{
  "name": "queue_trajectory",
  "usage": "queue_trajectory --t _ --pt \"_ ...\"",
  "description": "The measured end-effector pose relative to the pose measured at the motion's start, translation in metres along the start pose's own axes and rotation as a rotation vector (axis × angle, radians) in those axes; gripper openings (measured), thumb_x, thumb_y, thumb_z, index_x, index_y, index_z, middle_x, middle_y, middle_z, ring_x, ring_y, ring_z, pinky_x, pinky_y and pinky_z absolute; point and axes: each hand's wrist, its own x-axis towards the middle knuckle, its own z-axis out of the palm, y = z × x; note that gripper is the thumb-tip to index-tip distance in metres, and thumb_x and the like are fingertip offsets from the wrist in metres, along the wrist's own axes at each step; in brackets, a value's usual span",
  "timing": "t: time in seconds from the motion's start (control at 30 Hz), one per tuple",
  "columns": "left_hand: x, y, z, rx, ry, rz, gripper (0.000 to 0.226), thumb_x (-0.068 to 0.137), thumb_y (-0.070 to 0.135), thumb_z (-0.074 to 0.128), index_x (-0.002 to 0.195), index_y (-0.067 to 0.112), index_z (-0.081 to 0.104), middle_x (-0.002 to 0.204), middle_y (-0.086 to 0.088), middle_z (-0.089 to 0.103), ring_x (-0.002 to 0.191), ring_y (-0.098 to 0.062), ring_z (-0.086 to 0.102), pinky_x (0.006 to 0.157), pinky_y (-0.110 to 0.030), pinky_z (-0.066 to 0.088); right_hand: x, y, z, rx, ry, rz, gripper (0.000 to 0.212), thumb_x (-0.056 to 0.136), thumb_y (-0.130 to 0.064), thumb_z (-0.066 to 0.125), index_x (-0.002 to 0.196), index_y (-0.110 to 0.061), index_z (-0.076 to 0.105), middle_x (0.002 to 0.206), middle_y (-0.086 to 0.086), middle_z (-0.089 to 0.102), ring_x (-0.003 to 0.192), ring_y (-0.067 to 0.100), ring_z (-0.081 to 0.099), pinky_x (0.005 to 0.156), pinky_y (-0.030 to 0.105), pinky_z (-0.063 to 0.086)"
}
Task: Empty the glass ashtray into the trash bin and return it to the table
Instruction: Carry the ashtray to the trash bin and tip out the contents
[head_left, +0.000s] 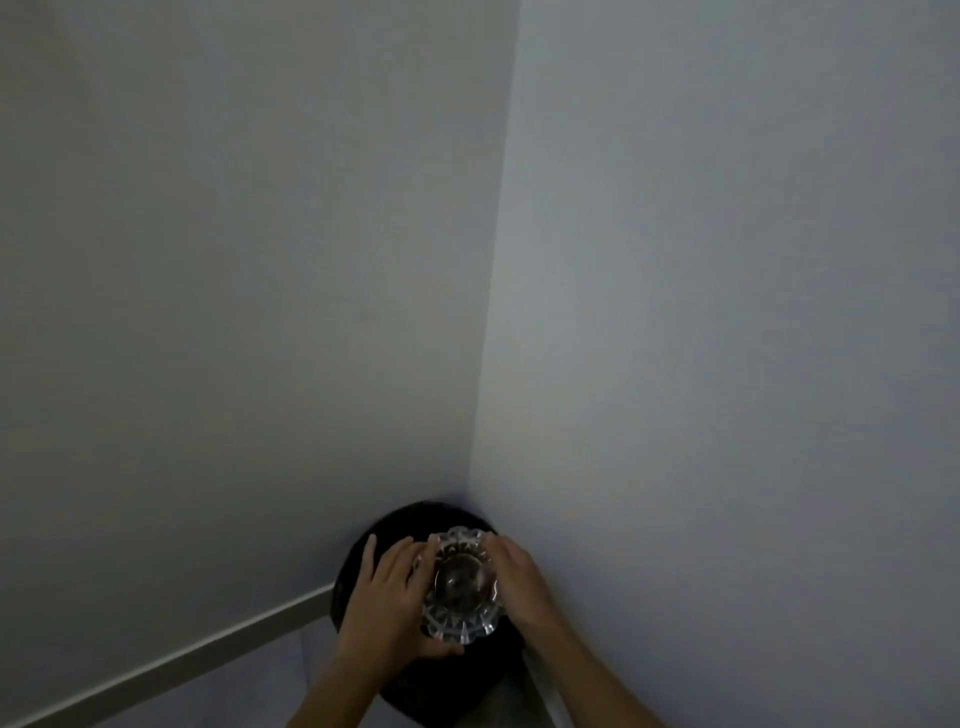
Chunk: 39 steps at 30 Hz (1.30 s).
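A cut-glass ashtray (461, 587) is held over a round black trash bin (353, 582) that stands in the corner of the room. The ashtray appears turned bottom up, its facetted base facing me. My left hand (387, 603) grips its left side, with the thumb under the near rim. On the right side my right hand (522, 577) holds the rim with curled fingers. What is inside the bin is too dark to see. No table is in view.
Two pale walls meet in a corner (470, 488) right behind the bin. A light skirting board (208, 649) runs along the left wall at floor level. The grey floor (249, 691) shows at the bottom left.
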Motion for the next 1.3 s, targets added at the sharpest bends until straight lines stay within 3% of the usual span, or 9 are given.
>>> queue_trajectory --t 0.2,0.4,0.57,0.67,0.73,0.8,0.97,1.13,1.3 --pt "0.026 -0.049 0.117 0.04 0.051 0.0 0.112 0.05 0.079 0.063 0.135 0.009 0.043 0.123 -0.012 0.065 0.114 -0.032 0.062 0.101 -0.063 0.034 0.072 0.081 0.035 0.164 0.017 0.049 0.029 0.101 -0.037 0.04 0.104 -0.02 0.062 0.101 0.004 0.067 0.094 0.022 0.063 0.074 0.029 0.051" --pt "0.011 -0.059 0.179 -0.021 0.203 -0.275 0.091 0.078 0.067 0.038 0.142 0.002 0.04 0.144 -0.017 0.047 0.137 -0.035 0.037 0.109 -0.058 0.018 0.099 0.122 0.046 0.34 -0.083 0.064 0.026 0.102 -0.043 0.032 0.102 -0.026 0.05 0.114 0.011 0.064 0.081 0.031 0.069 0.044 0.036 0.057" --pt "-0.021 -0.051 0.193 -0.006 0.22 -0.409 0.085 0.083 0.065 0.034 0.143 0.004 0.039 0.149 -0.02 0.039 0.142 -0.037 0.026 0.111 -0.061 0.014 0.098 0.128 0.047 0.411 -0.137 0.024 0.014 0.102 -0.032 0.037 0.098 -0.022 0.045 0.117 0.007 0.055 0.097 0.033 0.064 0.056 0.052 0.06" --pt "-0.03 -0.061 0.184 0.038 0.087 -0.464 0.106 0.076 0.084 0.013 0.15 0.009 0.025 0.156 -0.019 0.022 0.146 -0.037 0.012 0.113 -0.059 0.006 0.094 0.117 0.047 0.368 -0.17 0.024 0.004 0.1 -0.019 0.045 0.101 -0.022 0.043 0.128 0.012 0.047 0.109 0.038 0.058 0.06 0.056 0.059" --pt "-0.032 -0.066 0.181 -0.014 -0.043 -0.542 0.123 0.061 0.093 0.006 0.153 0.012 0.002 0.16 -0.018 -0.004 0.145 -0.041 -0.01 0.114 -0.057 -0.006 0.091 0.11 0.049 0.23 -0.178 -0.005 0.022 0.095 -0.004 0.046 0.111 -0.019 0.042 0.129 0.014 0.047 0.111 0.035 0.057 0.063 0.053 0.06" --pt "-0.031 -0.067 0.176 -0.124 -0.159 -0.617 0.128 0.06 0.093 0.024 0.151 0.011 -0.012 0.157 -0.018 -0.022 0.141 -0.046 -0.021 0.113 -0.057 -0.011 0.088 0.104 0.054 -0.005 -0.134 -0.073 0.04 0.09 0.003 0.042 0.125 -0.016 0.04 0.126 0.013 0.05 0.107 0.032 0.057 0.067 0.05 0.061" --pt "-0.029 -0.072 0.167 -0.032 -0.326 -0.505 0.14 0.058 0.088 0.051 0.148 0.011 -0.023 0.152 -0.022 -0.033 0.136 -0.048 -0.03 0.11 -0.06 -0.014 0.088 0.115 0.059 -0.749 -0.047 -0.494 0.058 0.089 0.0 0.048 0.144 -0.01 0.032 0.137 0.024 0.049 0.114 0.041 0.054 0.095 0.049 0.048" --pt "-0.028 -0.069 0.172 0.012 -0.3 -0.505 0.146 0.051 0.092 0.049 0.149 0.009 -0.02 0.154 -0.019 -0.03 0.139 -0.041 -0.03 0.112 -0.06 -0.011 0.09 0.139 0.044 -1.334 0.081 -1.141 0.043 0.078 -0.004 0.054 0.12 0.0 0.059 0.099 0.017 0.07 0.066 0.034 0.066 0.037 0.037 0.054" --pt "-0.03 -0.068 0.171 0.054 -0.293 -0.513 0.146 0.049 0.096 0.044 0.15 0.009 -0.016 0.156 -0.016 -0.025 0.141 -0.038 -0.027 0.113 -0.058 -0.009 0.089 0.154 0.016 -1.561 0.009 -1.392 0.028 0.088 -0.007 0.042 0.114 -0.007 0.054 0.095 0.01 0.07 0.067 0.032 0.066 0.036 0.033 0.053"
